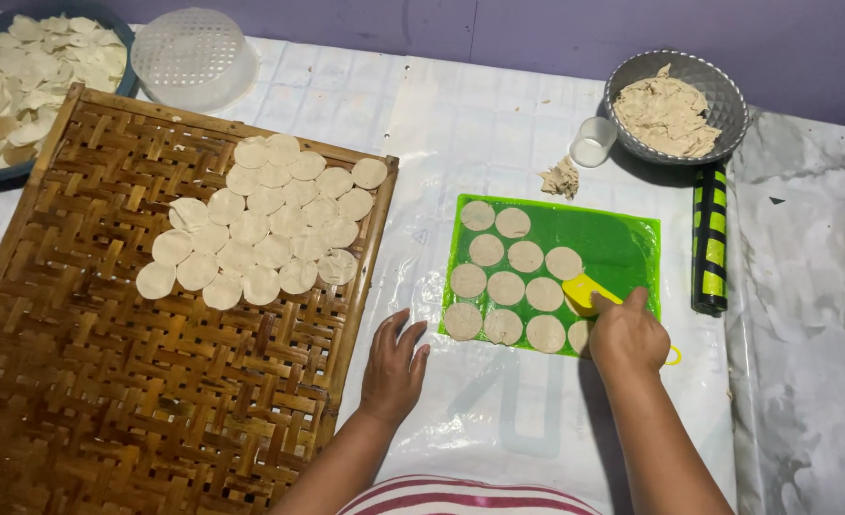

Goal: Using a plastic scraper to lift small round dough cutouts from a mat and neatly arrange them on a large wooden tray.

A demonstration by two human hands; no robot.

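Round dough discs [506, 287], glossy green mat [622, 243], woven tray [79, 315]

Even overhead light, soft shadows, mild plastic glare, sharp focus

Bare arms, striped top

Both hands [394, 367] [627, 334] and forearms are bare, with no rings or watch showing; at 6 o'clock a top [460, 498] striped red and white shows.

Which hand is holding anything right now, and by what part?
Right hand grips the yellow scraper by its handle end, blade on the green mat. Left hand holds nothing.
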